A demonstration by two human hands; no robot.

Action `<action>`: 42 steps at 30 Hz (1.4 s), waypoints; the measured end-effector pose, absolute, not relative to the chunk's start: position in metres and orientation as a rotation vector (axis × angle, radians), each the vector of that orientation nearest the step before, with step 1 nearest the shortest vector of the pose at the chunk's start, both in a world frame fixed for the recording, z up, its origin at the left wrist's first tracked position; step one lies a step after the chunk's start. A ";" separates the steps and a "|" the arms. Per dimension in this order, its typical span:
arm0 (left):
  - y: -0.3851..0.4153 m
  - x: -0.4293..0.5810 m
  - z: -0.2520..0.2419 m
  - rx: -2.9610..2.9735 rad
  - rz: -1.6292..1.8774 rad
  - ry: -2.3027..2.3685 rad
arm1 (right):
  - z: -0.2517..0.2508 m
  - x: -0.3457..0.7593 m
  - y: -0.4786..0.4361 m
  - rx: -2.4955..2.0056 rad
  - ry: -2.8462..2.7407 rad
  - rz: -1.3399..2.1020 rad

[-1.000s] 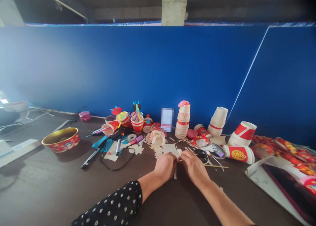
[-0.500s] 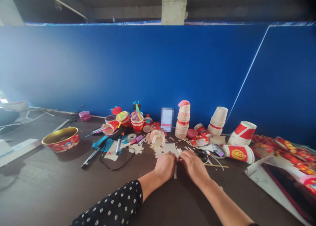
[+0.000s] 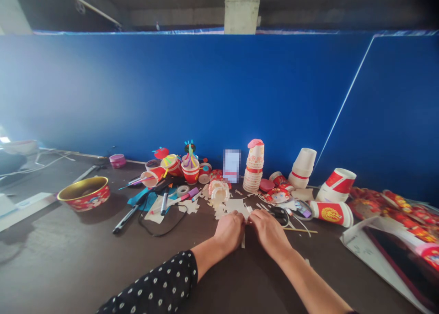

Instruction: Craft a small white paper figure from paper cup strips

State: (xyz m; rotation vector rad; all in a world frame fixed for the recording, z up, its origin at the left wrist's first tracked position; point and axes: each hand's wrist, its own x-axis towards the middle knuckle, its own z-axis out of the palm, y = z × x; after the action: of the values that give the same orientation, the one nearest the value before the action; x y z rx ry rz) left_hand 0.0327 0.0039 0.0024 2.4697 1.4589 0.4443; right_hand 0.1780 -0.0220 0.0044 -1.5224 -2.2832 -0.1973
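Observation:
My left hand (image 3: 230, 231) and my right hand (image 3: 270, 231) rest side by side on the dark table (image 3: 68, 263), fingers curled inward and almost touching. Between them a narrow white paper strip (image 3: 243, 241) hangs down toward me; both hands seem pinched on it, though the fingertips are hidden. Just beyond the hands lie white cut paper pieces (image 3: 236, 207) and a small cut-up paper cup (image 3: 219, 191). Black scissors (image 3: 278, 212) lie right of my right hand.
A red and gold bowl (image 3: 84, 194) sits at left. Pens, a marker (image 3: 164, 199), tape and a black cord (image 3: 161, 229) lie centre-left. Stacked paper cups (image 3: 254, 166), white cups (image 3: 303, 167) and a fallen red-print cup (image 3: 332, 213) stand behind. Packaging (image 3: 394, 254) fills the right. A blue wall (image 3: 206, 94) backs the table.

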 end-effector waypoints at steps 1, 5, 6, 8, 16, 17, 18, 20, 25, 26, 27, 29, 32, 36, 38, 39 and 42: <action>0.004 0.033 0.002 2.466 0.444 1.462 | 0.005 0.178 -0.022 -1.505 -2.282 -0.183; 0.003 0.033 0.004 2.445 0.418 1.475 | 0.004 0.180 -0.021 -1.438 -2.267 -0.123; 0.003 0.033 0.005 2.441 0.415 1.476 | 0.004 0.180 -0.020 -1.428 -2.265 -0.110; 0.002 0.033 0.006 2.437 0.416 1.481 | 0.002 0.180 -0.020 -1.411 -2.259 -0.083; 0.003 0.034 0.002 2.457 0.427 1.494 | -0.001 0.183 -0.019 -1.345 -2.197 0.054; 0.004 0.034 0.001 2.457 0.426 1.498 | -0.001 0.183 -0.018 -1.335 -2.197 0.071; 0.004 0.034 0.001 2.455 0.426 1.500 | -0.001 0.183 -0.018 -1.326 -2.198 0.086; 0.004 0.034 0.002 2.447 0.421 1.494 | -0.001 0.184 -0.018 -1.316 -2.199 0.108; 0.002 0.034 0.006 2.438 0.401 1.466 | -0.001 0.183 -0.018 -1.319 -2.179 0.111; 0.002 0.033 0.007 2.438 0.399 1.462 | -0.001 0.183 -0.018 -1.315 -2.176 0.110; 0.002 0.033 0.007 2.435 0.395 1.460 | -0.001 0.183 -0.018 -1.311 -2.174 0.109; 0.002 0.033 0.007 2.426 0.389 1.470 | -0.001 0.182 -0.018 -1.305 -2.172 0.107; 0.003 0.033 0.006 2.409 0.407 1.495 | -0.001 0.181 -0.018 -1.309 -2.177 0.102; 0.004 0.034 0.006 2.409 0.432 1.511 | 0.000 0.180 -0.018 -1.320 -2.179 0.105; 0.003 0.033 0.005 2.411 0.432 1.510 | 0.000 0.180 -0.018 -1.318 -2.184 0.101; 0.003 0.033 0.005 2.414 0.437 1.506 | 0.000 0.180 -0.017 -1.317 -2.187 0.098; 0.004 0.033 0.002 2.419 0.461 1.490 | -0.001 0.179 -0.017 -1.318 -2.196 0.094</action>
State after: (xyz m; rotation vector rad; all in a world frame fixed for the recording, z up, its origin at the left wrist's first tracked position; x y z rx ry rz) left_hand 0.0327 0.0038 0.0020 2.4193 1.4903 0.4613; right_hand 0.1795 -0.0169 -0.0008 -1.3181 -2.1965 0.0942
